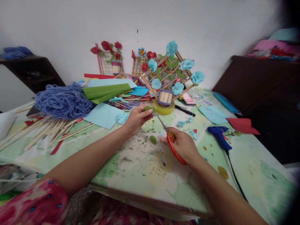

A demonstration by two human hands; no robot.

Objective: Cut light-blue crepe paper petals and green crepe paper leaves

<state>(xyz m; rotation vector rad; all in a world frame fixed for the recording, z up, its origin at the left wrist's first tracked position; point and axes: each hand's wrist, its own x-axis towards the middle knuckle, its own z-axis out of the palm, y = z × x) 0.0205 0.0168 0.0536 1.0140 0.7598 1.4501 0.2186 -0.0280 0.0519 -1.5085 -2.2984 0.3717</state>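
Note:
My left hand [138, 118] pinches a small piece of green paper [148, 108] between thumb and fingers, above the table. Wrapped round the handles of red-handled scissors [172, 144] is my right hand [184, 144]. The scissor blades point up and left, their tips at the green paper's right edge. Below, a cut green leaf shape [153, 139] lies on the cloth among small green scraps. Just behind my hands, a stick lattice [167, 79] with blue paper flowers stands at a roll of yellowish tape [165, 107].
Blue yarn [63, 100], a folded green sheet [106, 92] and loose wooden sticks [49, 132] crowd the left. To the right lie a blue glue gun [219, 137] with its cord, a black marker [185, 110] and red paper [243, 125]. Red-flowered lattices [107, 61] lean at the wall.

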